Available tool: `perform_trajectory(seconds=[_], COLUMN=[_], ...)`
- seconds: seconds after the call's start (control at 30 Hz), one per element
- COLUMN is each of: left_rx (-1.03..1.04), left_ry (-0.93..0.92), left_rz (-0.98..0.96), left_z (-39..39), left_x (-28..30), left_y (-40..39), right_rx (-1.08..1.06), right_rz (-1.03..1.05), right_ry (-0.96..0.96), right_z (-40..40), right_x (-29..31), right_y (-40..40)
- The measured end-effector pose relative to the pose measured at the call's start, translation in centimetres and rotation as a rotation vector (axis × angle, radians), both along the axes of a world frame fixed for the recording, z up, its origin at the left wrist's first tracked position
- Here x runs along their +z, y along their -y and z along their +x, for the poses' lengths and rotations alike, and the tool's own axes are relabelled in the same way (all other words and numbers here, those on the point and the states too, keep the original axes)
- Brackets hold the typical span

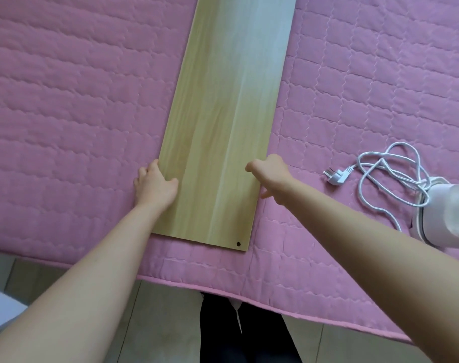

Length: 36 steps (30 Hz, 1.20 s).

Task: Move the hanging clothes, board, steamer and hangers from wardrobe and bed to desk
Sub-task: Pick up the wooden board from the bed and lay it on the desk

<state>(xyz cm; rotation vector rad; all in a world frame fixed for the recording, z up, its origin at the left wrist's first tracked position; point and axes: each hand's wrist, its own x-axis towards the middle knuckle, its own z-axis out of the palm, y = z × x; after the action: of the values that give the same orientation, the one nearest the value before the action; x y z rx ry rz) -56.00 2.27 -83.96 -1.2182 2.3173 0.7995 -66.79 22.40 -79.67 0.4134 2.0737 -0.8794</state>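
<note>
Board: we've got a long light-wood board lying flat on the bed, running away from us, near end close to the bed's front edge. There's a small dark hole in its near right corner.
Left hand: our left hand is on the board's left long edge, thumb lying on top and the fingers curled down over the side against the quilt, so we're gripping that edge.
Right hand: our right hand is at the right long edge, knuckles up, fingers curled. Honestly can't tell if they're actually clamped on the wood or just touching it.
Bed: pink quilted cover, and the board sits pretty much in the middle of what we see.
Steamer: white garment steamer stands on the bed off to the right, well apart from the board.
Cord: its white cord is in a loose tangle beside it, with the plug lying on the quilt between steamer and board.
Floor: pale tiles below the bed edge.
</note>
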Motion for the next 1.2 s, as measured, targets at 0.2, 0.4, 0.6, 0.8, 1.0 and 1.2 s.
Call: perform_trajectory(seconds=[0.2, 0.4, 0.6, 0.8, 1.0, 1.2], left_rx=[0.064, 0.129, 0.145, 0.007, -0.009, 0.124], left_ry=[0.013, 0.094, 0.303, 0.335, 0.081, 0.01], left_rz=[0.003, 0.01, 0.003, -0.124, -0.088, 0.031], left_z=[5.2, 11.7, 17.5, 15.5, 5.5, 0.2], left_x=[0.6, 1.7, 2.4, 2.3, 0.9, -0.4], left_y=[-1.3, -2.2, -2.5, -2.3, -0.3, 1.4], right_rx=[0.024, 0.13, 0.198, 0.236, 0.176, 0.158], right_rz=[-0.01, -0.031, -0.038, -0.046, -0.023, -0.013], right_ry=[0.014, 0.065, 0.336, 0.399, 0.192, 0.103], right_z=[4.6, 11.3, 15.6, 12.2, 4.0, 0.0], right_x=[0.3, -0.1, -2.2, -1.2, -1.6, -1.7], right_y=[-1.6, -3.1, -4.6, -4.4, -2.8, -1.3])
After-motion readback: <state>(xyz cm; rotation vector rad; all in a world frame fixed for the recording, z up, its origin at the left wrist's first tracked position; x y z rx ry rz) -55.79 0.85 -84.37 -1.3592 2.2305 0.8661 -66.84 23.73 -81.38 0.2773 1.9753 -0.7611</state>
